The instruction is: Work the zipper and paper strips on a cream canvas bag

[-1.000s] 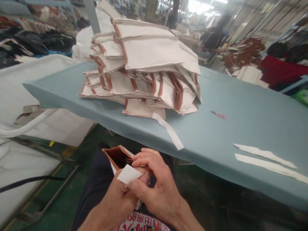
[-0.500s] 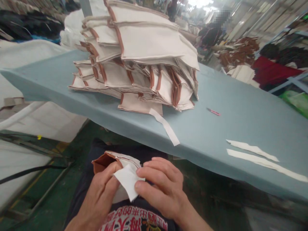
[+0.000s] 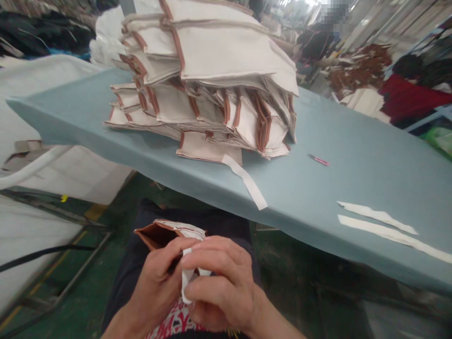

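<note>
My left hand (image 3: 155, 282) grips a small folded canvas piece with brown leather lining (image 3: 165, 233) at its open edge, above my lap. My right hand (image 3: 222, 282) closes over a white paper-like strip (image 3: 186, 278), which is folded and partly hidden by my fingers. The two hands touch. Far beyond them, a tall, leaning stack of similar canvas pieces with brown edging (image 3: 201, 80) sits on a blue-grey covered table (image 3: 353, 165). Neither hand touches the stack or the table.
A white strip (image 3: 245, 181) lies on the table's front edge. Two more strips (image 3: 377, 230) lie at the right, near a pink-handled cutter (image 3: 318, 160). A co-worker (image 3: 314, 44) stands beyond brown scraps (image 3: 360, 66). White bulk bags (image 3: 35, 94) are at the left.
The white strip, flat in my fingers earlier, is now folded and mostly covered by my right hand. My hands have moved closer together, and the canvas piece shows less of its brown lining.
</note>
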Available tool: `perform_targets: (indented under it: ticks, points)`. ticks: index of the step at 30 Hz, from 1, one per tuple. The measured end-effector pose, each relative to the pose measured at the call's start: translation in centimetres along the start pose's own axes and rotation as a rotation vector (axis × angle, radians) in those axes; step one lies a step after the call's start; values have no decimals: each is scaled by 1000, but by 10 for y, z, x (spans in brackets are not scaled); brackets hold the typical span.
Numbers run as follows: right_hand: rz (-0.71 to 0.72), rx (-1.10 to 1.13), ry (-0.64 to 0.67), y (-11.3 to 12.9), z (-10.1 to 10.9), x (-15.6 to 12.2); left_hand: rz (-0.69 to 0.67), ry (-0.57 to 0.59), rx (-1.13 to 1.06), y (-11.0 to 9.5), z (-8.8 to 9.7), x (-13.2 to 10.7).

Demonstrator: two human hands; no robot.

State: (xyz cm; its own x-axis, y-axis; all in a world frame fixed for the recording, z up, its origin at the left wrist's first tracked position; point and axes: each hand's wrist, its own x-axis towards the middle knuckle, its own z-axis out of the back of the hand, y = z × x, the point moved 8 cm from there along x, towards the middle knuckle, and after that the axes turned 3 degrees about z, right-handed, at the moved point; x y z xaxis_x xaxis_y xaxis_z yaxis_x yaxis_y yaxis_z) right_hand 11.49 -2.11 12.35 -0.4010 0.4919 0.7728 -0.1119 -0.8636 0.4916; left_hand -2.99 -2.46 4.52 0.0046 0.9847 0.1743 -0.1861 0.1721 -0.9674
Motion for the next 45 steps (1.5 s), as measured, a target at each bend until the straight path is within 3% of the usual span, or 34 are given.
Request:
perform_targets:
  ticks: [5,7,10,12,18,22,30,34,36,40,43,45]
  points:
    - [-159,139,-166,-7,4,6,-41,53,-68,-23,-16,12]
    - [-389,220,-226,-26,4,2,-7,58,-40,-25,-20,12]
    - [-847,456,-259,-62,-5,-17,49,92,45,-19,-26,4]
    - [-1023,628,-263,-76,-12,-26,59,106,83,-13,-27,-4]
    - [-1156,857,-235,-87,-22,-30,211,130,115,8,-25,-18]
    - [-1184,949,-219,-80,-33,-32,171,58,75,2,-22,-15]
    - [-1111,856,-199,-69,-38,-25,176,-25,31,4,-22,-13]
    - [-1016,668,-232,-60,-34,-24,241,-29,-31,8,-24,-16]
    - [-831,453,-228,-53,-20,-16,337,-51,-85,10,-25,-21]
    - [-163,-9,-35,-21,8,14,585,-166,-297,16,-21,-36]
    - [33,-259,172,-17,20,20,646,-260,-421,25,-10,-40]
    - [82,-343,259,-16,26,21,594,-280,-339,30,2,-36]
